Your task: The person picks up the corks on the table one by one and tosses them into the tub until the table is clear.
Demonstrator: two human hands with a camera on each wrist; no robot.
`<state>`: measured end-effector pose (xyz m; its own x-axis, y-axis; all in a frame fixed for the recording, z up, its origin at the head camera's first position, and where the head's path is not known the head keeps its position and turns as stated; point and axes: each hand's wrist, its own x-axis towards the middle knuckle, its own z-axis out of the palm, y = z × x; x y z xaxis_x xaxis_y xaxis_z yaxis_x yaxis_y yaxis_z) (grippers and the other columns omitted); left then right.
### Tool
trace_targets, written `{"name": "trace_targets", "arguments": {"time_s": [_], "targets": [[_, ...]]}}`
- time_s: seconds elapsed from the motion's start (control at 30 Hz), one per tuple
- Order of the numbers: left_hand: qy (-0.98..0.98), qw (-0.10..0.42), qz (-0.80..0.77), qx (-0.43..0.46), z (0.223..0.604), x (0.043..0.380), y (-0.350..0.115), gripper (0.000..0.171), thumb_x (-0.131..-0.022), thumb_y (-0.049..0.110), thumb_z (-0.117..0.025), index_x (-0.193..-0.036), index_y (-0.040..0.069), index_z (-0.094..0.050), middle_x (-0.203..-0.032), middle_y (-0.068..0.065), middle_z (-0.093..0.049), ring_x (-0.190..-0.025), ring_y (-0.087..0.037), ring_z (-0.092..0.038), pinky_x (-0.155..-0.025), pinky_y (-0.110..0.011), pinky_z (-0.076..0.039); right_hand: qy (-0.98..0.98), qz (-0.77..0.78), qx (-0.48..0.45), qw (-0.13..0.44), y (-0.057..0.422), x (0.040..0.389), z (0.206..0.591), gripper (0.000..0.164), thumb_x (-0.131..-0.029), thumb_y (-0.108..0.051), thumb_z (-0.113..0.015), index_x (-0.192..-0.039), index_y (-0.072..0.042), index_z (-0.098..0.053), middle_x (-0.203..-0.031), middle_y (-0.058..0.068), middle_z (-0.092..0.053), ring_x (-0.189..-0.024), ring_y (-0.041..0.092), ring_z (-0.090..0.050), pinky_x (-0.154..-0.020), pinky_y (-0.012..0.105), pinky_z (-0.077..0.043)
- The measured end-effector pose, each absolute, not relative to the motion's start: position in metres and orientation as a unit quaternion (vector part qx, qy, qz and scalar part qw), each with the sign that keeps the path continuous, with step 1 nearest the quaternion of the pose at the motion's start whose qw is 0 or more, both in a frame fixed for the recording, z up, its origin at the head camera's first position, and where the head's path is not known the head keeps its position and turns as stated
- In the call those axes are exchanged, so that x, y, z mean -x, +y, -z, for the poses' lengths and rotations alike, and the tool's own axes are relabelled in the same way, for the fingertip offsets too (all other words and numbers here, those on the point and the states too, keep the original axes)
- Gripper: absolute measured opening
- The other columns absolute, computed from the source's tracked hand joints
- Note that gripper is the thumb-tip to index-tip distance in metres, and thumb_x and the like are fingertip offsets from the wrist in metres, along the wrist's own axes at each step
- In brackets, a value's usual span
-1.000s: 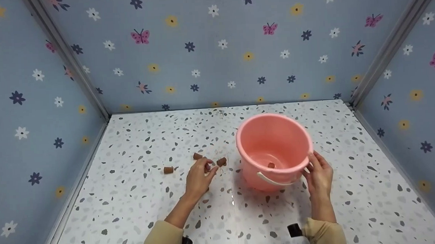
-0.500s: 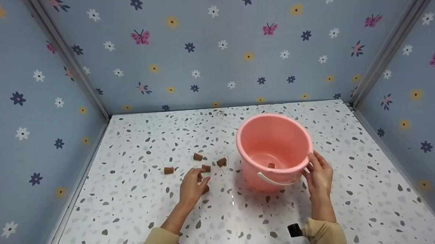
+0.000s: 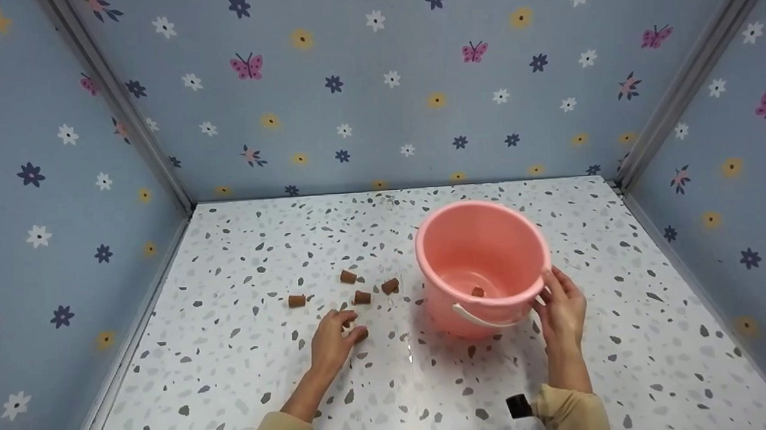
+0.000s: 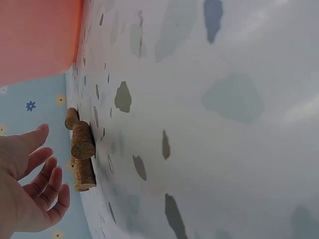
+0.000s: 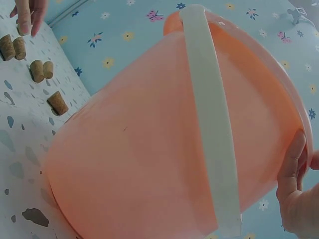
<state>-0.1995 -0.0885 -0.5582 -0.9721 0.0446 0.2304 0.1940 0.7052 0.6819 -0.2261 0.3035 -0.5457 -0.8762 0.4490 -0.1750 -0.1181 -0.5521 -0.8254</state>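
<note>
My left hand point(image 3: 332, 339) is low over the speckled table, its fingers loosely bent and apart. Its thumb partly covers a brown cork point(image 3: 361, 334) in the head view. Several more corks lie just beyond, among them one cork point(image 3: 363, 297) near the fingertips and another cork point(image 3: 297, 301) off to the left. In the left wrist view, corks point(image 4: 83, 140) lie beside the hand, which has nothing in its grasp. My right hand point(image 3: 563, 307) grips the rim of a pink bucket point(image 3: 452, 315), thumb outside. One cork point(image 3: 477, 292) lies inside the bucket.
The bucket's white handle point(image 3: 481, 317) hangs down its near side. Flower-patterned panels point(image 3: 378, 99) wall the table point(image 3: 235, 376) at the back and both sides. Two other corks, a farther cork point(image 3: 348, 276) and a cork point(image 3: 390, 286) closer to the bucket, lie mid-table.
My left hand has drawn back toward me and slightly left, uncovering a cork that its fingers were at. The right hand and the bucket have stayed in place.
</note>
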Motion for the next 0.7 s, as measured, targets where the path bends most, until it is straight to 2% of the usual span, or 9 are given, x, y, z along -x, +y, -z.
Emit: {"name": "trace_targets", "arguments": {"time_s": [0.17, 0.33, 0.4, 0.43, 0.7], "targets": [[-0.922, 0.101, 0.37, 0.054, 0.565, 0.197, -0.09, 0.028, -0.072, 0.021, -0.073, -0.091, 0.002, -0.068, -0.08, -0.006, -0.057, -0.07, -0.018, -0.053, -0.059, -0.029, -0.042, -0.466, -0.846, 0.193, 0.173, 0.316, 0.24, 0.574, 0.053, -0.073, -0.026, -0.073, -0.119, -0.01, -0.054, -0.114, 0.009, -0.057, -0.095, 0.023, -0.059, -0.075, 0.036, -0.049], [-0.928, 0.093, 0.36, 0.041, 0.568, 0.194, -0.091, 0.03, -0.07, 0.023, -0.074, -0.092, 0.003, -0.069, -0.077, -0.003, -0.054, -0.069, -0.016, -0.051, -0.058, -0.027, -0.041, -0.455, -0.858, 0.154, 0.184, 0.328, 0.251, 0.597, 0.048, -0.078, -0.02, -0.069, -0.12, -0.005, -0.052, -0.113, 0.014, -0.056, -0.091, 0.026, -0.06, -0.07, 0.038, -0.05], [-0.928, 0.089, 0.359, 0.036, 0.569, 0.194, -0.092, 0.032, -0.07, 0.023, -0.074, -0.093, 0.002, -0.069, -0.077, -0.003, -0.053, -0.069, -0.015, -0.051, -0.059, -0.027, -0.041, -0.45, -0.859, 0.15, 0.192, 0.329, 0.253, 0.601, 0.047, -0.077, -0.019, -0.069, -0.119, -0.004, -0.053, -0.113, 0.016, -0.055, -0.089, 0.027, -0.06, -0.069, 0.039, -0.05], [-0.929, 0.087, 0.359, 0.034, 0.57, 0.194, -0.092, 0.032, -0.07, 0.022, -0.074, -0.094, 0.002, -0.068, -0.077, -0.004, -0.053, -0.07, -0.016, -0.051, -0.059, -0.028, -0.041, -0.457, -0.852, 0.154, 0.205, 0.329, 0.257, 0.608, 0.051, -0.074, -0.023, -0.072, -0.118, -0.005, -0.053, -0.114, 0.016, -0.055, -0.091, 0.027, -0.06, -0.069, 0.039, -0.05], [-0.929, 0.078, 0.362, 0.015, 0.575, 0.192, -0.092, 0.03, -0.068, 0.015, -0.076, -0.093, 0.002, -0.068, -0.077, -0.004, -0.053, -0.069, -0.015, -0.049, -0.06, -0.03, -0.041, -0.457, -0.845, 0.174, 0.217, 0.326, 0.257, 0.606, 0.055, -0.07, -0.027, -0.075, -0.116, -0.005, -0.055, -0.115, 0.019, -0.053, -0.094, 0.031, -0.057, -0.071, 0.04, -0.05]]}}
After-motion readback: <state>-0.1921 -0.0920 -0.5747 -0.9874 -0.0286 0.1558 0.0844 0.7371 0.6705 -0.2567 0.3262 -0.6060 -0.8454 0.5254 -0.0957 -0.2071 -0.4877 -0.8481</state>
